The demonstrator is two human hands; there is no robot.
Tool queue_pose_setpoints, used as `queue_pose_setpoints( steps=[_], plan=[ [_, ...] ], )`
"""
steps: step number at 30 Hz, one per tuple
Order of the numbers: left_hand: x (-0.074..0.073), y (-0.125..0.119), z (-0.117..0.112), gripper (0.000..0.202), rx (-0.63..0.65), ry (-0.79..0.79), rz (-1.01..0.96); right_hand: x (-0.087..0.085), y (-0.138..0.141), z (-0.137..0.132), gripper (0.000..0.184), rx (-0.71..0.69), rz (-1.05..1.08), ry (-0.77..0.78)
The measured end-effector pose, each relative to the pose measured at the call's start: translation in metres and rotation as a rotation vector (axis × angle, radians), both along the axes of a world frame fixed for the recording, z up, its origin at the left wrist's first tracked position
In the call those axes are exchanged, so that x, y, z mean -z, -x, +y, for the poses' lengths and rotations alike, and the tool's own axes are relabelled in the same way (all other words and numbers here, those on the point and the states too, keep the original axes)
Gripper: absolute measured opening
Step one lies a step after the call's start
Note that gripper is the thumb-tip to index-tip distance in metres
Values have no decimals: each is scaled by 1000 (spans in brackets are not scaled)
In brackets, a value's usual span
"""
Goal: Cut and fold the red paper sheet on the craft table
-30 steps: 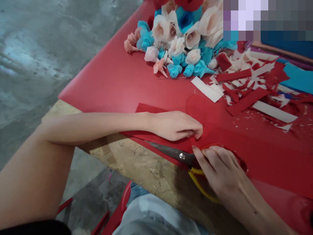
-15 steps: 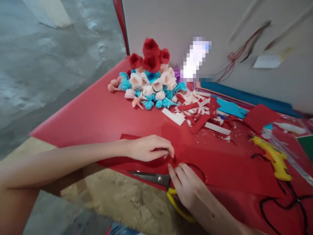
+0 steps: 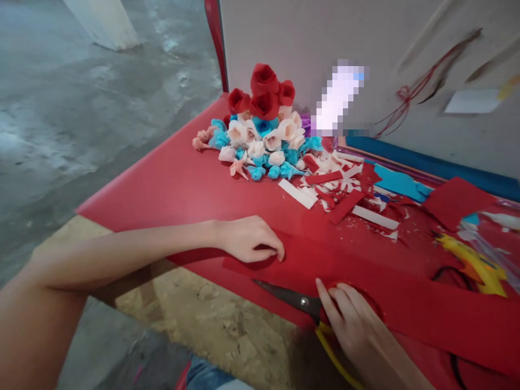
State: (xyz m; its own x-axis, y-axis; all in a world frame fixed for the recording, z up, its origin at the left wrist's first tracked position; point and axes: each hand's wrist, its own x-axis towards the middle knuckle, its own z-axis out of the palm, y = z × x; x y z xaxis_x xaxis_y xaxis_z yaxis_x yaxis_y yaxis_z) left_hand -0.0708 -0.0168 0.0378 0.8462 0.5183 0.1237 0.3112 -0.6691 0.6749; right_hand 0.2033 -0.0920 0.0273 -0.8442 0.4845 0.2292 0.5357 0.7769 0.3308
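Observation:
A sheet of red paper [image 3: 439, 309] lies along the front of the red-topped table. My left hand [image 3: 247, 238] rests low over its left part, fingers curled down, with a gap between thumb and forefinger. Anything in those fingertips is hidden. To the right, my right hand [image 3: 357, 319] is closed around the yellow handles of dark-bladed scissors [image 3: 284, 295], one finger stretched forward. The blades point left along the table's near edge, and part of the handles is hidden under the hand. A thin curved red edge [image 3: 377, 306] shows just beyond my right knuckles.
Red, white and blue paper flowers [image 3: 260, 130] are heaped at the back. Red and white scraps [image 3: 345, 184] lie beside them. A yellow glue gun [image 3: 479, 265] with a black cord sits at right. A blurred bright screen [image 3: 339, 100] leans against the wall.
My hands have drawn apart: the left has shifted left over the table, the right has gone right with the scissors. The red paper has slid right, and the view has turned slightly left.

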Motion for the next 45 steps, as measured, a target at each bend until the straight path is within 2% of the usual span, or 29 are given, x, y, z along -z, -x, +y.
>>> queue_pose_setpoints(
  steps=[5,9,13,20,24,31,39,45],
  plan=[
    [2,0,0,24,3,2,22,-1,-1,0,38,-36,-75,-80],
    [3,0,1,24,1,-5,19,-2,9,0,36,42,-48,1],
    [4,0,2,24,8,-16,16,-2,17,1,36,41,-16,18],
    [5,1,1,24,3,-7,40,-14,18,13,39,-65,-188,16],
    [5,2,2,24,7,-4,36,-18,16,18,40,-95,-164,34],
    [9,2,2,23,2,4,23,-14,10,17,43,-158,-126,41],
    [9,2,2,23,-5,10,18,-9,20,10,44,-53,-131,-49],
    [10,3,2,22,-4,-11,4,-9,32,11,43,-69,-147,-21]
  ],
)
